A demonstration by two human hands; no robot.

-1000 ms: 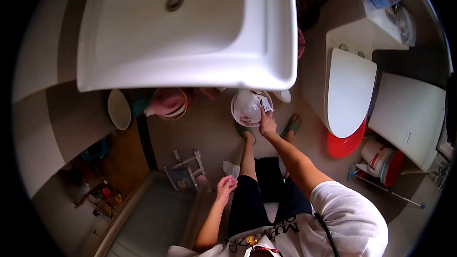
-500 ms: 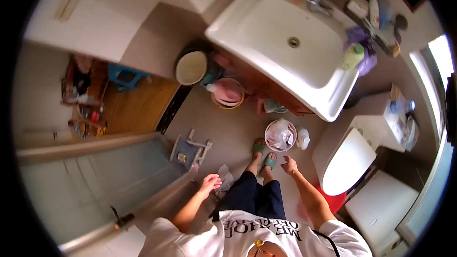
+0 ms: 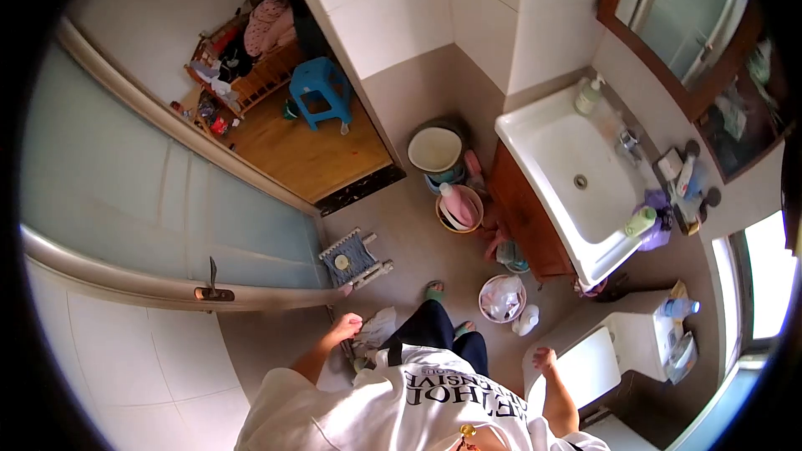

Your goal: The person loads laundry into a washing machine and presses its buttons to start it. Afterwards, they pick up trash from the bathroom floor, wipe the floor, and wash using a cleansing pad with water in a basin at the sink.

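My left hand hangs at my left side, empty, its fingers loosely bent. Close by it are a crumpled whitish cloth on the floor and the lower edge of a frosted glass door. My right hand is empty too, with relaxed fingers, and appears over the edge of the white toilet; whether it touches cannot be told. A small folding stool with a round pale object on its seat stands ahead of my left hand. Ahead of my right hand are a lined waste bin and a white bottle.
A white sink on a brown cabinet stands ahead right. Buckets and a basin with a pink bottle sit beside it. Through the doorway are a wooden floor and a blue plastic stool.
My view has turned left, bringing the doorway, blue stool and door handle further into sight. My feet have shifted on the floor. My right hand now appears over the toilet's edge.
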